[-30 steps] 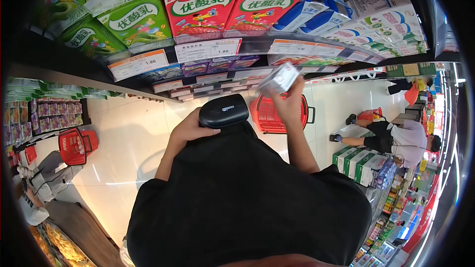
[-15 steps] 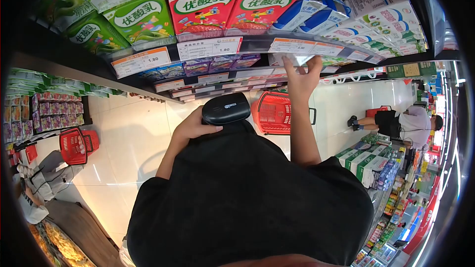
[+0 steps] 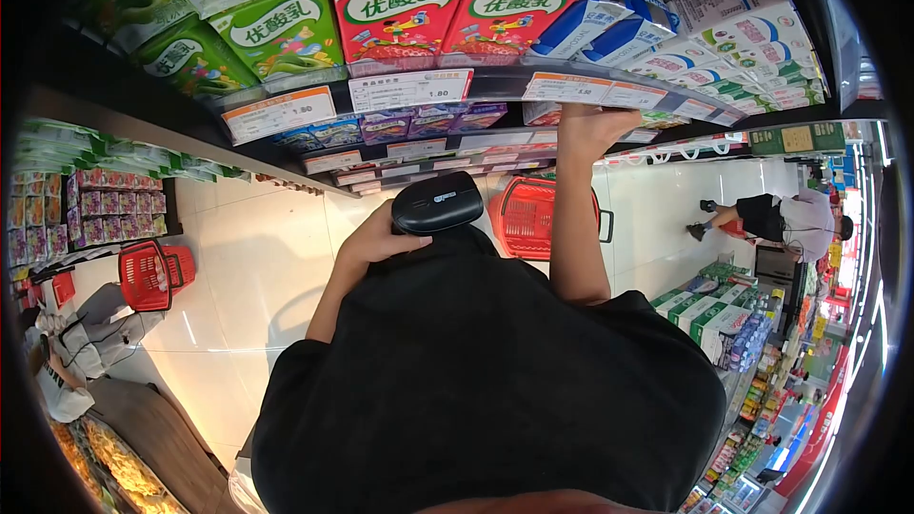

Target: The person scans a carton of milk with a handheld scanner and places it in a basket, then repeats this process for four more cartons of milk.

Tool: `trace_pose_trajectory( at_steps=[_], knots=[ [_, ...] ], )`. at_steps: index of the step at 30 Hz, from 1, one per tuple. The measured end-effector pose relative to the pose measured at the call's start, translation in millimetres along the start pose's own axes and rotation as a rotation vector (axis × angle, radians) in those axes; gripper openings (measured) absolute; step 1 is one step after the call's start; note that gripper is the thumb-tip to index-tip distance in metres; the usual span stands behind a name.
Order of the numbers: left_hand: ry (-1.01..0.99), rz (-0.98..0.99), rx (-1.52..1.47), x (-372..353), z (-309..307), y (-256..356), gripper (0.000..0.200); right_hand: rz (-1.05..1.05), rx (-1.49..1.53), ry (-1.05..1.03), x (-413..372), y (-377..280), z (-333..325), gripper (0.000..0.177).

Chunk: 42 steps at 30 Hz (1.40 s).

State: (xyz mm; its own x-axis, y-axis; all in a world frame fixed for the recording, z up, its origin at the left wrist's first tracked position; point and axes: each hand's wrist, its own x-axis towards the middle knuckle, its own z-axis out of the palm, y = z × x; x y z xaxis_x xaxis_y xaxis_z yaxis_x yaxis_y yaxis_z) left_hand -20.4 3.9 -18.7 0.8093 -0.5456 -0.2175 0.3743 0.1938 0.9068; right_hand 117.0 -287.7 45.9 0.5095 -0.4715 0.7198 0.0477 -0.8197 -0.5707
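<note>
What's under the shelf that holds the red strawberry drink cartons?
Under that shelf, purple cartons and blue cartons show on a lower shelf; your right hand reaches below the edge. Anything it holds, and the lower shelf's back, are hidden.

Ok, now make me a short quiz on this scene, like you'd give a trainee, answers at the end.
1. Which hand holds the rounded black object?
2. True or false: the red cartons stand between the green cartons and the blue-and-white cartons.
3. In this view, the right hand is: A, inside the red basket; B, just below a price tag; C, on the floor?

Key: 1, the left hand. 2, true. 3, B.
</note>
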Motion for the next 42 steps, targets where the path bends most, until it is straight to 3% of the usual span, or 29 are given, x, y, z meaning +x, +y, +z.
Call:
trace_pose_trajectory(
  at_steps=[2,6,8,9,10,13,15,18,20,22,24,27,29,42],
  knots=[
    [0.024,-0.018,0.018,-2,0,2,0.069,0.098,0.268,0.054,-1,2,6,0.077],
    [0.052,-0.016,0.052,-3,-4,-3,0.067,-0.016,0.165,0.068,-5,19,13,0.084],
    [0.070,0.021,0.104,-3,-4,-4,0.062,0.008,0.325,-0.041,-10,9,3,0.064],
    [0.082,0.025,0.105,-3,-4,-3,0.062,-0.042,0.057,-0.051,-18,18,2,0.058],
    [0.064,0.025,0.095,-3,-4,0,0.061,-0.046,0.068,-0.055,-26,20,-3,0.058],
    [0.048,0.056,0.087,1,-5,0,0.060,-0.141,-0.052,-0.164,-55,29,-20,0.054],
    [0.039,0.080,0.089,4,-4,1,0.060,-0.325,0.055,-0.401,-78,33,-26,0.050],
    [0.024,0.024,0.148,13,0,3,0.059,-0.220,0.281,-0.554,-99,-4,-22,0.047],
    [-0.012,-0.039,0.326,17,-2,1,0.057,-0.264,0.247,-0.515,-96,-24,-13,0.053],
    [-0.029,-0.078,0.310,17,-2,2,0.060,-0.307,0.217,-0.469,-90,-38,-1,0.059],
    [-0.046,-0.116,0.286,17,-1,5,0.064,-0.237,0.210,-0.609,-85,-43,7,0.065],
    [-0.048,-0.121,0.281,14,-3,7,0.061,-0.374,0.182,-0.640,-84,-42,15,0.065],
    [-0.027,0.016,0.316,12,-5,-2,0.054,-0.348,0.216,-0.660,-83,-42,17,0.063],
    [-0.008,0.028,0.255,13,-9,-1,0.056,-0.386,0.108,-0.685,-70,-25,11,0.054]
  ],
)
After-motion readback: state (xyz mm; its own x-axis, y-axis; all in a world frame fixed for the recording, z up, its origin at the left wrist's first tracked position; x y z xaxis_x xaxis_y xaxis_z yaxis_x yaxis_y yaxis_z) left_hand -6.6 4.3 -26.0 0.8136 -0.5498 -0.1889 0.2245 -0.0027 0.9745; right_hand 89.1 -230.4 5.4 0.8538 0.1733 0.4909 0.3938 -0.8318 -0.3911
